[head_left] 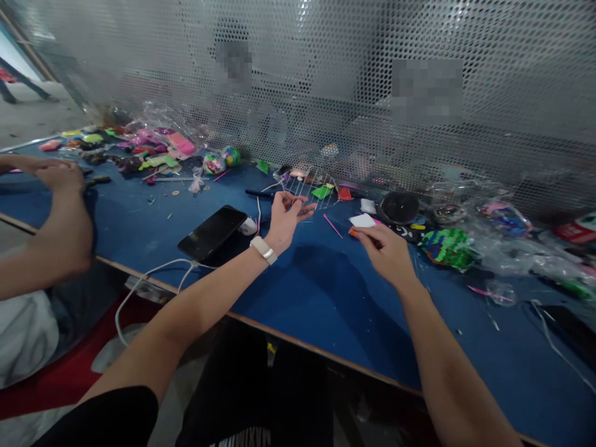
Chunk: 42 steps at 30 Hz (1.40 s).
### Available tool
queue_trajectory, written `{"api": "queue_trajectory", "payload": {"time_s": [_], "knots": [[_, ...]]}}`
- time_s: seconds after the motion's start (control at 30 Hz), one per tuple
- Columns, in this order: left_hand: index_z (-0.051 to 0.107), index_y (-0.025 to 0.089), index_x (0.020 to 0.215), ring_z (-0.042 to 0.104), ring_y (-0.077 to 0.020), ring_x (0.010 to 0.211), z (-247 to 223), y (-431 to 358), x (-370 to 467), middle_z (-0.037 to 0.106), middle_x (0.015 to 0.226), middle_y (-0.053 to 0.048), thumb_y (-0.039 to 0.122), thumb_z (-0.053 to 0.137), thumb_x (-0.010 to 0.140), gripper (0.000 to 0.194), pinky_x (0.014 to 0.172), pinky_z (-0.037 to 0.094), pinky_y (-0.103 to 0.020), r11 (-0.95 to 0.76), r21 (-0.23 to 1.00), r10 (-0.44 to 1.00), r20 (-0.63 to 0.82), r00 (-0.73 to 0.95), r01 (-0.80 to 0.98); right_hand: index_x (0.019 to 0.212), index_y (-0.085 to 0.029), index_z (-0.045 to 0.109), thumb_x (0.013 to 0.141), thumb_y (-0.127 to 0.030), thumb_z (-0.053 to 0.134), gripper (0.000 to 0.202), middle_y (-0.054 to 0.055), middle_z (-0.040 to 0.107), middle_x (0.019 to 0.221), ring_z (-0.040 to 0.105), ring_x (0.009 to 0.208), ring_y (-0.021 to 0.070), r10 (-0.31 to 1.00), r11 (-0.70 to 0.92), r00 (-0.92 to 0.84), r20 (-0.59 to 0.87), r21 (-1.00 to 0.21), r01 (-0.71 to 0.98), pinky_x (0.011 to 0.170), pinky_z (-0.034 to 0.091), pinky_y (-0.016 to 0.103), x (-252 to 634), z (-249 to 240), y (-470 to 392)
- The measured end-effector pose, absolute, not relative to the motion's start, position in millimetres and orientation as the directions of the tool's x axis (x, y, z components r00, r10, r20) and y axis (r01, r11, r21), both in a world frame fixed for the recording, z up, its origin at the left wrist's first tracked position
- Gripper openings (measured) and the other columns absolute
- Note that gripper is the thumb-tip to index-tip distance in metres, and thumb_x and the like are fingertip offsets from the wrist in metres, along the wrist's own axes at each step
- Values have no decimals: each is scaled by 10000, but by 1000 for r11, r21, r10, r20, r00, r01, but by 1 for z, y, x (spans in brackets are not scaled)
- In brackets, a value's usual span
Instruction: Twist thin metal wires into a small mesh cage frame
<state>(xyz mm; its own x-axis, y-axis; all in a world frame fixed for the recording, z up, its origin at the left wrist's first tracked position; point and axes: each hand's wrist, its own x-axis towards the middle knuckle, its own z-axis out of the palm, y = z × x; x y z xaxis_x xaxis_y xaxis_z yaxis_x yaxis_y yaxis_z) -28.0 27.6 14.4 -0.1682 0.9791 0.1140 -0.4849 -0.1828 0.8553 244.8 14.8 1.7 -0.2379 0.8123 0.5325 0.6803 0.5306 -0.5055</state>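
Observation:
My left hand (284,218), with a pale band on its wrist, is over the table at the near edge of a thin wire rack (313,186). Its fingers are spread apart, and I see nothing firmly held in them. Green and red pieces lie on the rack and at its right end. My right hand (387,251) is closed in a pinch on a small orange piece (354,233), beside a white square block (362,221). Between the hands lies a thin pink stick (332,226). A black bowl (399,207) stands behind my right hand.
A black phone (213,233) with white cables lies left of my left forearm. Another person's arm (60,217) rests on the table at the left. Colourful clay-like lumps (153,146) and clear plastic wrapping (493,242) line the back, against a perforated metal panel (298,81).

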Motion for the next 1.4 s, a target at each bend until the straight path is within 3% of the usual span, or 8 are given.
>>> {"api": "queue_trajectory", "payload": {"time_s": [0.27,0.53,0.8,1.2,1.4], "knots": [[389,251,1035,823,-179,1033,16,25,-29,677,1150,-31,102,564,1103,239,1066,681,-455,-234,871,970,177,-169,-432,1089,-239,900,1050,-414,644,313,35,580,798,538,665,194,779,499,-110,617,-504,705,643,461,362,246,13,7],[377,250,1030,822,-171,1030,13,26,-27,691,1147,-25,100,534,1113,233,1049,687,-418,-254,869,966,205,-158,-425,1045,-219,897,1021,-385,660,290,30,570,782,514,658,184,780,483,-65,623,-533,694,625,422,356,242,14,6],[406,263,1031,829,-214,1058,10,26,-26,717,1097,-31,245,725,1071,322,1014,707,-438,-333,872,943,302,-143,-359,992,-239,894,1002,-378,665,268,28,560,760,505,659,181,780,474,-39,625,-549,688,618,416,346,239,15,4],[376,259,995,825,-244,1128,13,25,-26,699,1109,-32,210,714,1070,350,1028,672,-457,-245,861,969,224,-101,-445,918,-261,892,944,-374,695,229,0,512,699,508,621,169,831,427,41,554,-684,592,594,399,337,238,13,7],[350,260,983,822,-232,1134,8,27,-25,688,1077,-11,243,724,1063,384,1017,680,-422,-237,860,971,224,-84,-452,917,-251,886,925,-428,707,252,26,613,751,557,619,171,858,404,67,509,-749,524,539,386,317,240,10,10]]}}
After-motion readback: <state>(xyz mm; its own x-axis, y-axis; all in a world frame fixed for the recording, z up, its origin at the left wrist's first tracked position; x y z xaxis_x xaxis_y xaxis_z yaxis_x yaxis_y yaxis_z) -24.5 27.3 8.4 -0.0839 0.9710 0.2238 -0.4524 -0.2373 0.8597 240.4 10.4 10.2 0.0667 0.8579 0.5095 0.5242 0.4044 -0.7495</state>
